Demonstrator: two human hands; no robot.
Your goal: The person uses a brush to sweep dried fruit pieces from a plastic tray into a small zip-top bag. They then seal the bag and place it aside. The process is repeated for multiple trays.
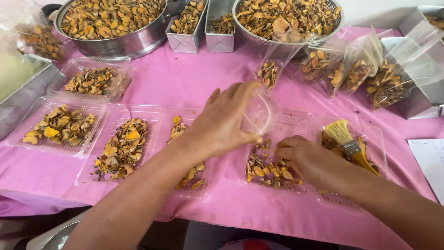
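The right hand [303,157] lies low in a clear tray [296,121], fingers curled down into a heap of dried slices [268,170], pinching some of them; the left hand [226,121] hovers just above and to the left, thumb and fingers closed on the mouth of a small clear bag [259,111], which hangs open over the same tray; the two hands are near each other but apart. Just right of them a yellow brush [347,139] rests slanted in a neighbouring tray [377,134]; to the left three more filled trays [60,126] sit side by side, edges touching or nearly so, leaving only thin strips of pink cloth [185,83] between them; the near edge of the cloth runs bare along the front. Beyond the hands a wider patch of cloth lies open in the middle; past it, filled bags [356,69] lean in a row at the right; at the far edge stand a steel pot [111,28], two square tins [203,25] and a colander [286,21], all heaped with slices.
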